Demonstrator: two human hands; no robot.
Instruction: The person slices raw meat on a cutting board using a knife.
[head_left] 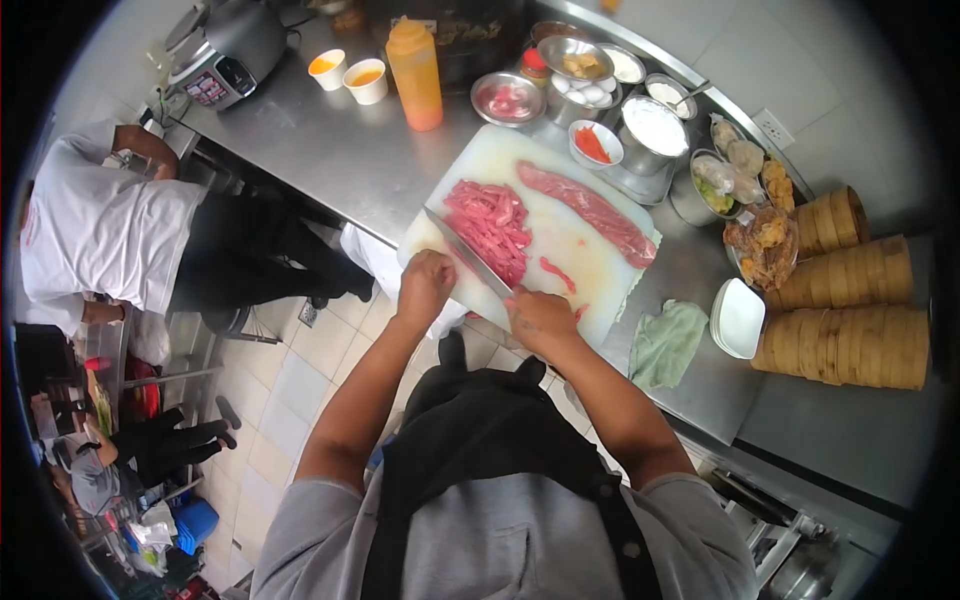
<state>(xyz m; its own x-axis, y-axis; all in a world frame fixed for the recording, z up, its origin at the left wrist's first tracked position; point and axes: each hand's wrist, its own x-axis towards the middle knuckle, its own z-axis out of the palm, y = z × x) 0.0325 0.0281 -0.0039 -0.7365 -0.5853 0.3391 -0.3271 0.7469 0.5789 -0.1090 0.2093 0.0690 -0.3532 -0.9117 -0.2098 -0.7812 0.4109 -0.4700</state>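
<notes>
My right hand [540, 320] is wrapped round the handle of a kitchen knife [468, 250]. The blade lies slantwise along the near side of a heap of sliced raw meat [490, 228] on the white cutting board [545, 240]. At the board's near left edge, my left hand [427, 284] is closed with its fingers curled; what they hold, if anything, is hidden. A long uncut piece of raw meat [588, 212] rests on the far right part of the board. A few thin strips of meat [558, 272] lie apart, between that piece and my right hand.
Bowls, a squeeze bottle [414, 80] and two cups stand behind the board. To the right are a green cloth [667, 345], white dishes [738, 320] and bamboo steamers [845, 345]. A person [120, 215] bends at the left; another person [140, 450] stands farther off.
</notes>
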